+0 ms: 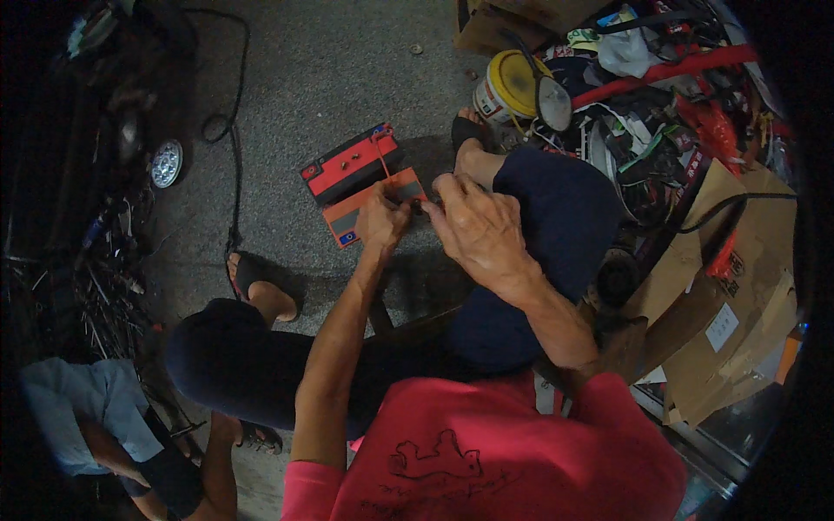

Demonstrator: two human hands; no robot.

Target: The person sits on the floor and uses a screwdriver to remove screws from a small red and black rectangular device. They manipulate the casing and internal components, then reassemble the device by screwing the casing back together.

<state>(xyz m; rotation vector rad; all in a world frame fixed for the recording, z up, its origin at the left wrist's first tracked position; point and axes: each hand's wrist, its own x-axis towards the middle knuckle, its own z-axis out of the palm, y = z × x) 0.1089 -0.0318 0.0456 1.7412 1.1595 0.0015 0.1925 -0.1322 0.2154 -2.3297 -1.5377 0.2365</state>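
Observation:
Two batteries rest side by side on the grey floor ahead of me. The farther, a red and black battery [352, 162], carries a few small bits of metal on its top, and a thin red strip or wire [383, 158] runs from its right end toward the nearer one. My left hand [382, 219] lies over the nearer orange and grey battery [346, 215], thumb and fingers pinched at its right end. Beside that end my right hand [479, 230] has its fingers closed, the tips close to a small dark piece [418, 207]. What either pinch holds is too small to make out.
A yellow-lidded bucket [510, 84] and a rearview mirror [552, 102] stand by my right foot, before a heap of scrap. Flattened cardboard [717, 321] lies at the right. On the left are a black cable [234, 165], a round lamp [166, 164] and another person's legs [174, 469].

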